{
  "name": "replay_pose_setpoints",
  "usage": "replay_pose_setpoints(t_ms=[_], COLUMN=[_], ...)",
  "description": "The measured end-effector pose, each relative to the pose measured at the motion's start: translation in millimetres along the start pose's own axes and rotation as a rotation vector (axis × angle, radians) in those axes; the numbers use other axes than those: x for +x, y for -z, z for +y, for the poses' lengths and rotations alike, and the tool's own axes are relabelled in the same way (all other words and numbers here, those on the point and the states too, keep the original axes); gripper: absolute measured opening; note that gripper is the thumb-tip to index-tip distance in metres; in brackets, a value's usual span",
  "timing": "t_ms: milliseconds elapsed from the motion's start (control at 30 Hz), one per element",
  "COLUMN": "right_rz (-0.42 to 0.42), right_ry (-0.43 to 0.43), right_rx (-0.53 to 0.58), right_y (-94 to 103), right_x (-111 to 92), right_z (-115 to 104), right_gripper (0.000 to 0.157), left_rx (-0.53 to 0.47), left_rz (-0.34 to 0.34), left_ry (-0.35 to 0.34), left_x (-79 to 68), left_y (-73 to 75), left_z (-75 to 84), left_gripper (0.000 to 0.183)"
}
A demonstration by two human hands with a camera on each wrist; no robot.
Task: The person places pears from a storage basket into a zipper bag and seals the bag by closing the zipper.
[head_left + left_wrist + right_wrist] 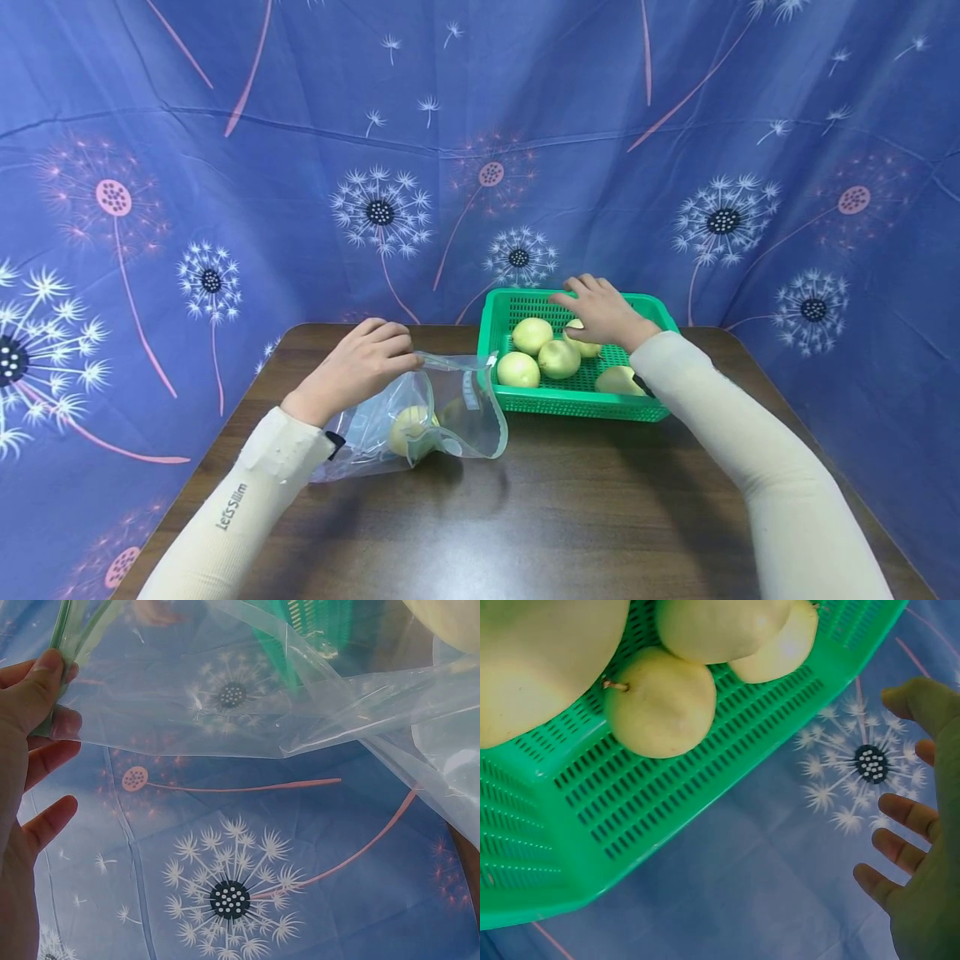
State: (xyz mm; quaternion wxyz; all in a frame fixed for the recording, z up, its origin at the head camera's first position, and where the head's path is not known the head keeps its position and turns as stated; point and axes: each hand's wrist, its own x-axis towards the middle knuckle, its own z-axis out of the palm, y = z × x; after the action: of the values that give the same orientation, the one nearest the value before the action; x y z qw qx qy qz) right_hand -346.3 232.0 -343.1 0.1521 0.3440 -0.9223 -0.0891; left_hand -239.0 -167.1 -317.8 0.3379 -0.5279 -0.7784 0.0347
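Note:
My left hand (360,367) pinches the rim of a clear plastic bag (210,712) between thumb and fingers. The bag (375,425) lies on its side on the table, its mouth facing right, towards the basket. Inside it a pale yellow pear (408,432) shows through the plastic. My right hand (600,312) is over the green basket (577,406), fingers spread and slightly bent, holding nothing. Several pale yellow-green pears (559,359) lie in the basket; one pear (583,340) is partly hidden behind that hand. In the right wrist view a short stem shows on one pear (660,703).
Beneath everything is a dark brown wooden table (540,500). Blue cloth (285,208) with a dandelion print hangs behind and on both sides. The basket stands near the table's back edge, close to the cloth and beside the bag's mouth.

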Motion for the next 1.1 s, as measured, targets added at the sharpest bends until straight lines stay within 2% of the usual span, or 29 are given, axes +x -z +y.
replay_pose_setpoints(t_ms=[533, 667, 900, 1100], right_rz=[-0.166, -0.2, -0.313, -0.359], right_ry=[-0.076, -0.111, -0.176, -0.22], right_rx=[-0.078, -0.057, -0.046, -0.025], right_y=[-15.4, -21.9, -33.6, -40.9], right_x=[1.3, 0.6, -2.8, -4.5], right_z=[15.5, 18.9, 24.9, 25.9], right_gripper=[0.062, 0.063, 0.069, 0.065], left_rx=[-0.016, -0.021, -0.015, -0.014], left_rz=[0.008, 0.004, 0.031, 0.042], left_ry=[0.0, 0.003, -0.005, -0.006], left_x=[-0.4, -0.6, -1.7, -2.3], left_y=[-1.1, -1.2, -2.0, -4.5], left_z=[-0.4, -0.5, -0.6, -1.1], left_gripper=[0.012, 0.012, 0.015, 0.017])
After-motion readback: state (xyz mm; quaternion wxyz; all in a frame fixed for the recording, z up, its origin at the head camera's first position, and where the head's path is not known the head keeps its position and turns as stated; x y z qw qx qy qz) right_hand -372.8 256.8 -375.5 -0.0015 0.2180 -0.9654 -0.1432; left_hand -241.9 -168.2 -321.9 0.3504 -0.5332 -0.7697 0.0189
